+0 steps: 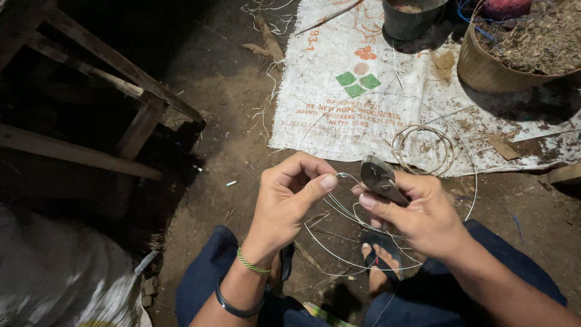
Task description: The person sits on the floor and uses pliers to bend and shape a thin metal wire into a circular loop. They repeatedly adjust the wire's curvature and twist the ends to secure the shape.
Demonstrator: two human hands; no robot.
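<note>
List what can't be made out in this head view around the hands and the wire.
- Pliers: handles hidden inside the right hand.
- Wire: the end pinched by the left hand is covered by its fingers.
- Basket: cut off by the top and right edges.
- Bucket: top cut off by the edge.
- Left side under the wooden frame: too dark.

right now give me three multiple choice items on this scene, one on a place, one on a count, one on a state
1. Where does the small wire coil lie?
A on the white sack
B in the basket
C on the wooden frame

2. How many bands are on the left wrist?
A none
B two
C four

3. What is the right hand doing?
A resting open
B gripping pliers
C holding a cup

Answers: 1 A, the coil rests on the sack's edge. 2 B, a green band and a black band show. 3 B, fingers wrap the pliers at the wire that the left hand pinches.
</note>
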